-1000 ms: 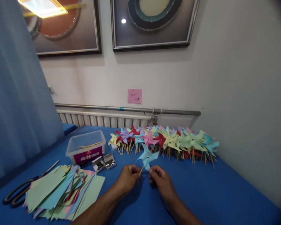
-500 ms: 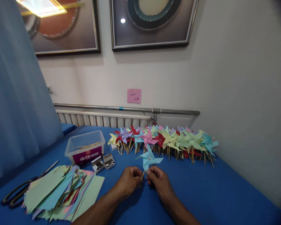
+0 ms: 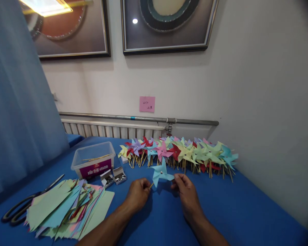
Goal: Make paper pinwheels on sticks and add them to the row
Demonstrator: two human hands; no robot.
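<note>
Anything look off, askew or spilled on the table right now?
Nothing damaged or spilled. The cut paper stack is fanned out untidily beside the scissors. The left hand holds the blue pinwheel by its stick; the right hand touches a blade.

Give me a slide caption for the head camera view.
Left hand holds a blue pinwheel; right hand touches its blade.

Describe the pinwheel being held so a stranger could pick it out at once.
On the blue table, a long row of finished pinwheels lies by the wall. Just in front, the light blue pinwheel stands apart, its stick pinched by the left hand, the right hand touching a blade tip.
</note>
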